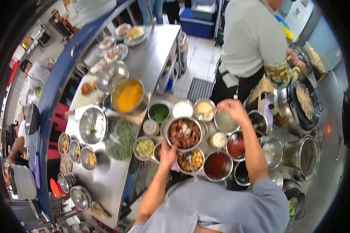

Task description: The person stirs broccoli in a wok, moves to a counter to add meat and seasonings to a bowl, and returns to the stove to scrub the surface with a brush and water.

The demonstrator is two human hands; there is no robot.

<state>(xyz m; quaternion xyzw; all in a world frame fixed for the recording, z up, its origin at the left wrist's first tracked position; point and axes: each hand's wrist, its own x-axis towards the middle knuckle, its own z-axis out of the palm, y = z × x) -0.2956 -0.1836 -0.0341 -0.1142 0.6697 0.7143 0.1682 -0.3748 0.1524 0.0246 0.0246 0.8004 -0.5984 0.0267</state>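
Creased grey shirt fabric [210, 206] fronts a round steel bowl [168, 132] of lumpy brown pieces [184, 136] near a pale-filled steel pot [217, 126], the left hand [168, 154] grasping the bowl, the right hand [232, 110], grip unclear, above the pot.

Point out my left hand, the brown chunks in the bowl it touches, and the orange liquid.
Left hand [168, 155]: head view, middle of the hand.
Brown chunks [182, 138]: head view, middle of the pile.
Orange liquid [130, 98]: head view, middle of its surface.
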